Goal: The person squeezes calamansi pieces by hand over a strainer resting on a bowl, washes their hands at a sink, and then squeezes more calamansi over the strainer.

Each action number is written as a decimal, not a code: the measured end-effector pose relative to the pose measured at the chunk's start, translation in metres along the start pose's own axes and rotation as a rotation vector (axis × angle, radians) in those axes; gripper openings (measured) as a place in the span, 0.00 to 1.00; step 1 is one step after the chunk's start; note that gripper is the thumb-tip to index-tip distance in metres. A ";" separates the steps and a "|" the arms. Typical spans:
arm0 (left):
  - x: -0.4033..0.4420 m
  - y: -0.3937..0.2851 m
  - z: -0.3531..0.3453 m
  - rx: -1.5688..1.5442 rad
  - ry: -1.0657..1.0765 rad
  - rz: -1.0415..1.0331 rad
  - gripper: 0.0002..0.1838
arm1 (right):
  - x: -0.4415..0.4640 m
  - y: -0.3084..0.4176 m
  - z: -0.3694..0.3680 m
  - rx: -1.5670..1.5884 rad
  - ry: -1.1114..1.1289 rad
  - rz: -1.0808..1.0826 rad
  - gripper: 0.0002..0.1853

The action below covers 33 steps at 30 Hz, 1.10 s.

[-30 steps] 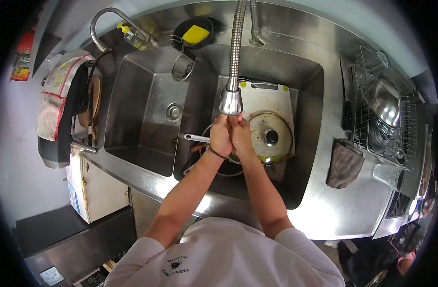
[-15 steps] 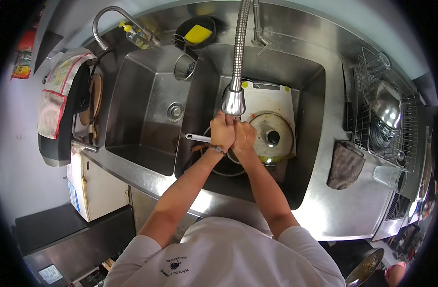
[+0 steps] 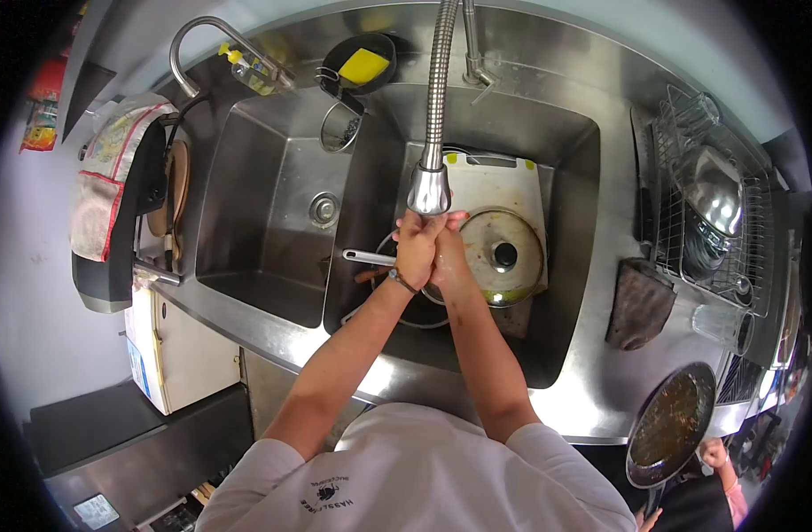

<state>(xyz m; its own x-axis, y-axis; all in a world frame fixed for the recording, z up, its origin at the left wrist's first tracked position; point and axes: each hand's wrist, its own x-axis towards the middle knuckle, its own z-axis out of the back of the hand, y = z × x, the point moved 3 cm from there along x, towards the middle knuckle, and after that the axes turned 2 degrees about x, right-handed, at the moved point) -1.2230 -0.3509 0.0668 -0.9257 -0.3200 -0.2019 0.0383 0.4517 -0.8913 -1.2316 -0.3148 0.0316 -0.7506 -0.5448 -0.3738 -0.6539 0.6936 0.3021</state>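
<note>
Beneath the spray head of the tap [image 3: 430,191], my left hand [image 3: 414,254] and my right hand [image 3: 449,255] press together with their fingers crossed. Fingertips stick out on both sides, stretched rather than curled. Neither hand holds an object; each touches only the other. A dark band circles my left wrist. Below my hands in the right basin lies a pan, partly hidden, with a pale handle [image 3: 369,257]. Right beside my right hand, a glass lid [image 3: 523,260] with a black knob rests over a white cutting board [image 3: 512,182].
A metal strainer [image 3: 339,129] stands in the left basin [image 3: 264,239]. A yellow sponge [image 3: 363,66] sits in a black pan behind. On the right are a dish rack [image 3: 752,239], a dark cloth [image 3: 641,304] and a glass [image 3: 721,328]. Another person's hand holds a greasy frying pan [image 3: 672,426].
My hands have shifted from clasped to crossed, with fingertips now stretched out at the sides. At lower right, the other person's frying pan has risen beside the counter.
</note>
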 end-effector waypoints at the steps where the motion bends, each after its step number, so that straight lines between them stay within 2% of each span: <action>1: 0.001 0.005 0.005 0.039 -0.029 0.047 0.13 | 0.001 -0.006 0.004 0.001 0.000 0.000 0.11; 2: 0.002 0.005 0.008 0.111 -0.031 0.049 0.20 | 0.001 -0.006 0.009 -0.229 -0.083 0.190 0.06; 3: 0.004 0.004 0.013 0.110 -0.034 0.048 0.20 | 0.002 -0.008 0.016 -0.462 -0.165 0.379 0.07; 4: 0.007 0.005 0.020 0.144 -0.035 0.115 0.19 | 0.021 -0.023 0.055 -0.651 -0.189 0.424 0.08; 5: 0.009 0.008 0.024 0.177 -0.036 0.184 0.18 | 0.016 -0.020 0.047 -0.655 -0.188 0.420 0.08; 6: 0.011 0.010 0.025 0.119 -0.123 0.156 0.12 | 0.006 -0.009 0.027 -0.949 -0.218 0.538 0.08; 7: 0.013 0.011 0.026 0.115 -0.121 0.153 0.12 | 0.000 -0.001 0.012 -1.244 -0.247 0.657 0.09; 8: 0.015 0.008 0.026 0.253 -0.153 0.147 0.08 | 0.007 -0.009 0.020 -1.247 -0.245 0.659 0.09; 9: 0.015 0.006 0.028 0.391 -0.186 0.143 0.10 | 0.019 -0.021 0.039 -1.107 -0.276 0.684 0.07; 10: 0.015 0.008 0.029 0.388 -0.188 0.142 0.10 | 0.024 -0.027 0.051 -0.965 -0.305 0.707 0.09; 11: 0.016 0.009 0.033 0.605 -0.228 0.071 0.13 | 0.022 -0.028 0.050 -0.967 -0.302 0.708 0.09; 12: 0.017 0.010 0.035 0.822 -0.267 -0.003 0.16 | 0.018 -0.031 0.050 -0.721 -0.217 0.647 0.10; 13: 0.016 0.015 0.037 0.819 -0.267 -0.006 0.16 | 0.016 -0.033 0.050 -0.476 -0.131 0.581 0.12; 14: 0.011 0.008 0.031 0.972 -0.271 -0.238 0.13 | 0.013 -0.034 0.052 -0.477 -0.127 0.585 0.12; 15: 0.005 0.002 0.026 1.118 -0.274 -0.475 0.10 | 0.011 -0.032 0.055 -0.828 -0.221 0.581 0.14; 16: -0.001 0.001 0.026 1.130 -0.239 -0.473 0.15 | 0.008 -0.033 0.057 -1.177 -0.319 0.565 0.16; 17: -0.008 -0.004 0.023 1.127 -0.240 -0.476 0.15 | -0.002 -0.030 0.049 -1.179 -0.316 0.567 0.16; 19: -0.020 -0.009 0.023 1.005 -0.246 -0.303 0.19 | -0.025 -0.023 0.022 -1.286 -0.283 0.465 0.17; 20: -0.025 -0.009 0.025 1.004 -0.239 -0.318 0.22 | -0.028 -0.027 0.024 -1.290 -0.277 0.470 0.17; 22: -0.034 -0.002 0.039 1.033 -0.267 -0.355 0.21 | -0.028 -0.042 0.027 -1.645 -0.270 0.505 0.16; 23: -0.039 -0.004 0.045 1.065 -0.291 -0.384 0.21 | -0.028 -0.050 0.029 -1.645 -0.254 0.517 0.16; 24: -0.047 -0.006 0.049 1.038 -0.277 -0.263 0.18 | -0.029 -0.060 0.031 -1.717 -0.212 0.536 0.17; 27: -0.065 -0.013 0.066 1.191 -0.291 -0.381 0.16 | -0.041 -0.078 0.020 -1.862 -0.115 0.584 0.18; 28: -0.070 -0.014 0.072 1.186 -0.266 -0.364 0.11 | -0.046 -0.082 0.016 -1.927 -0.075 0.507 0.17; 29: -0.072 -0.018 0.076 1.183 -0.278 -0.376 0.11 | -0.049 -0.084 0.009 -1.991 -0.033 0.429 0.17; 30: -0.075 -0.022 0.079 1.152 -0.288 -0.427 0.09 | -0.042 -0.093 0.013 -1.996 -0.019 0.439 0.17; 31: -0.079 -0.026 0.083 1.121 -0.298 -0.477 0.07 | -0.029 -0.104 0.023 -1.916 -0.019 0.356 0.17; 32: -0.082 -0.033 0.085 1.063 -0.247 -0.417 0.06 | -0.020 -0.112 0.028 -1.837 -0.019 0.273 0.18; 33: -0.085 -0.040 0.086 1.058 -0.259 -0.426 0.06 | -0.025 -0.105 0.011 -1.844 -0.006 0.281 0.18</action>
<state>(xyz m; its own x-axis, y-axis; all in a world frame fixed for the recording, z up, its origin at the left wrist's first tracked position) -1.1138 -0.4131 0.0844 -0.8398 -0.4934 0.2266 0.1507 -0.6128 -0.7757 -1.1429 -0.3691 -0.0002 -0.8435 -0.5150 -0.1526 0.2050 -0.5712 0.7948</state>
